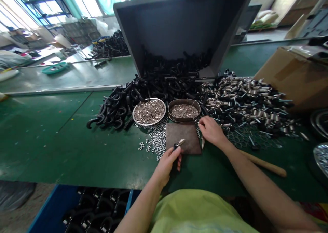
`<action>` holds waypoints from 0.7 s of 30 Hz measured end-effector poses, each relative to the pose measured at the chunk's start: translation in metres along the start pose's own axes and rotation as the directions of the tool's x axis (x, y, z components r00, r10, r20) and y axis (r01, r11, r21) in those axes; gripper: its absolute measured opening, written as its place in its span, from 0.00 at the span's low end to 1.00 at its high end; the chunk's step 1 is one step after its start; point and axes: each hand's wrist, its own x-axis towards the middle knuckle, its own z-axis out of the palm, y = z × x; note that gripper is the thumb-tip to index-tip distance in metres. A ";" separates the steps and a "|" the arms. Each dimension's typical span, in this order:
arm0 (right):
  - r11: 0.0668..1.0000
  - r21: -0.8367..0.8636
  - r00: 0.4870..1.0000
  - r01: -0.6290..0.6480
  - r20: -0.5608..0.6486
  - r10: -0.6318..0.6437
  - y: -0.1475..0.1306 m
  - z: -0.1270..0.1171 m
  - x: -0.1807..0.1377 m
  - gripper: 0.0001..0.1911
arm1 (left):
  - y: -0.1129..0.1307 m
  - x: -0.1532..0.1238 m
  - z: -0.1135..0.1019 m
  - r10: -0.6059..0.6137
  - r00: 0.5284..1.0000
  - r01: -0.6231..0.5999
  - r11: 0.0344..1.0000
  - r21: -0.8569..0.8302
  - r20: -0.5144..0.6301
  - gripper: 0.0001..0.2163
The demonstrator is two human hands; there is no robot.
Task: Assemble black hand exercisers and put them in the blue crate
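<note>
My left hand is closed on a small black part with a silver, ribbed cylinder, which looks like a coil spring. It holds this part over the near half of a dark square metal plate. My right hand is at the plate's right edge, just below an oval tin of tiny metal pieces. Its thumb and fingers are pinched together; what is between them is too small to make out. A pointed metal piece shows beneath that hand. Small silver rings lie left of the plate.
A round dish of metal pins stands left of the tin. Black hooks spill from a large grey bin. Spring-fitted parts heap at right, by a cardboard box. A wooden handle lies near my right forearm.
</note>
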 end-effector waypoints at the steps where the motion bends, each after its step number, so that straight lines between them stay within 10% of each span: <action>1: 0.989 0.147 0.999 0.021 0.031 -0.026 -0.009 -0.001 -0.006 0.08 | 0.001 0.001 0.001 -0.031 0.999 0.032 0.998 -0.062 0.020 0.24; 5: 0.730 0.683 0.968 -0.014 0.193 -0.162 -0.048 -0.005 -0.040 0.10 | 0.003 0.007 0.009 -0.126 0.985 0.151 0.958 -0.242 0.118 0.28; 15: 0.859 0.509 0.984 0.055 0.117 -0.132 -0.070 0.009 -0.064 0.04 | -0.006 0.003 0.021 -0.044 0.999 0.045 0.998 -0.036 0.032 0.24; 21: 0.910 0.397 0.973 0.122 0.131 -0.188 -0.026 -0.005 -0.042 0.09 | -0.002 -0.001 0.017 -0.105 0.991 0.105 0.994 0.014 0.086 0.22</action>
